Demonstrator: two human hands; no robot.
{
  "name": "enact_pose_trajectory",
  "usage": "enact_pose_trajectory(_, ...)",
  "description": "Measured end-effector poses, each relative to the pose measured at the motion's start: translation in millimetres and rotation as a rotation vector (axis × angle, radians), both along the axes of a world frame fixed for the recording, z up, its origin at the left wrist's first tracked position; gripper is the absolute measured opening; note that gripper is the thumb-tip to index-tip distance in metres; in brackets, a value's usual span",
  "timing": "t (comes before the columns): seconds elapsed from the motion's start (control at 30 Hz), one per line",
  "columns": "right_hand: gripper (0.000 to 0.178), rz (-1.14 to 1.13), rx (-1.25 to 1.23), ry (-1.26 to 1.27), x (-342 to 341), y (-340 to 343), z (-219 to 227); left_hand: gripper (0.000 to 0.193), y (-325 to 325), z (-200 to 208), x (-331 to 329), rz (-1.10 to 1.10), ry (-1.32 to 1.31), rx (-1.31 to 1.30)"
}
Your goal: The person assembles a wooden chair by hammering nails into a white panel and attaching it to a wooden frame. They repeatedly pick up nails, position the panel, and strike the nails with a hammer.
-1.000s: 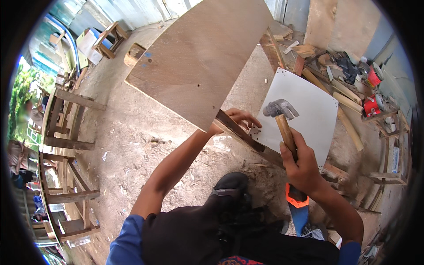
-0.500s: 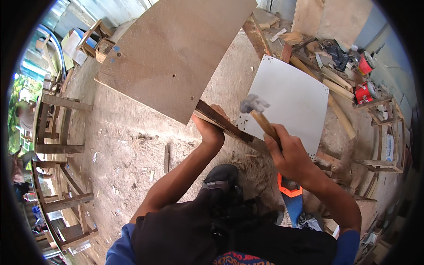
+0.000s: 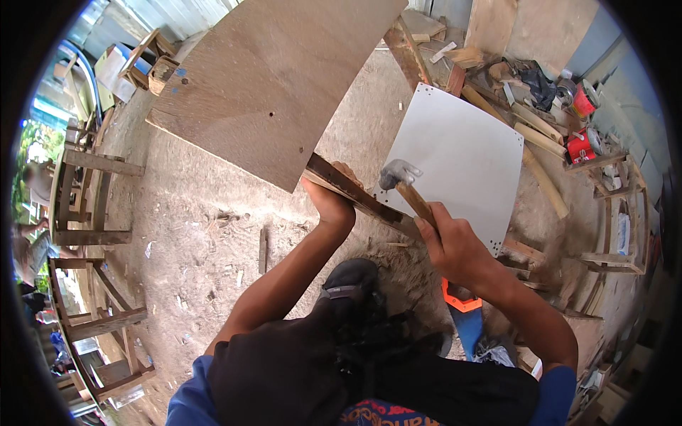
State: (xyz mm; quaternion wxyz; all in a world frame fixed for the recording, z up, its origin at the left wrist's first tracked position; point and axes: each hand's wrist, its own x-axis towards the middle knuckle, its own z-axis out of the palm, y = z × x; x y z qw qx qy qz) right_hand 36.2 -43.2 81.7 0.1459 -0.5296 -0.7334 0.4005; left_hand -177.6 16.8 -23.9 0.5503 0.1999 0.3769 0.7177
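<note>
My right hand (image 3: 458, 245) is wrapped round the wooden handle of a claw hammer (image 3: 414, 199). The hammer's metal head is up in front of the lower left corner of a white panel (image 3: 462, 156). With my left hand (image 3: 332, 202) I grip a dark wooden bar (image 3: 369, 204) that slants between a brown plywood panel (image 3: 263, 92) and the white panel. Some of my left fingers are hidden behind the bar. Small dark holes or marks dot both panels near their corners. Whether the hammer head touches anything cannot be told.
By my feet lies a saw (image 3: 467, 330) with an orange handle and blue blade. Wooden frames (image 3: 99, 238) stand along the left, another frame (image 3: 611, 263) at the right. Bamboo poles (image 3: 543, 181), wood scraps and red cans (image 3: 584, 145) are at the back right. A person (image 3: 35, 192) is at the far left.
The hammer head has come slightly down and left, and looks sharper now. My left hand keeps its grip on the bar. The whole view has shifted a little.
</note>
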Motion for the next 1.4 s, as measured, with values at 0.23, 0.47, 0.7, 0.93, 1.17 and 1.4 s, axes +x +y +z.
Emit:
enact_pose_trajectory(0.23, 0.026, -0.043, 0.167, 0.141, 0, -4, 2, 0.083, 0, -2, 2, 0.017, -0.059, -0.031)
enact_pose_trajectory(0.47, 0.028, -0.033, 0.165, 0.152, -4, -9, 14, 0.087, 3, -11, -1, -0.046, 0.059, 0.096)
enact_pose_trajectory(0.7, 0.034, -0.113, -0.020, 0.233, -4, -25, 5, 0.076, -32, -57, 2, -0.074, 0.244, 0.117)
enact_pose_trajectory(0.93, 0.032, -0.186, -0.060, 0.277, -2, -25, -2, 0.058, -41, -27, -13, -0.335, 0.378, 0.183)
enact_pose_trajectory(1.17, 0.032, -0.099, -0.158, 0.225, -3, -17, 2, 0.066, -23, -26, -36, -0.538, 0.307, 0.409)
enact_pose_trajectory(1.4, 0.038, -0.134, -0.194, 0.221, -2, -21, -3, 0.067, -29, -21, -22, -0.492, 0.498, 0.253)
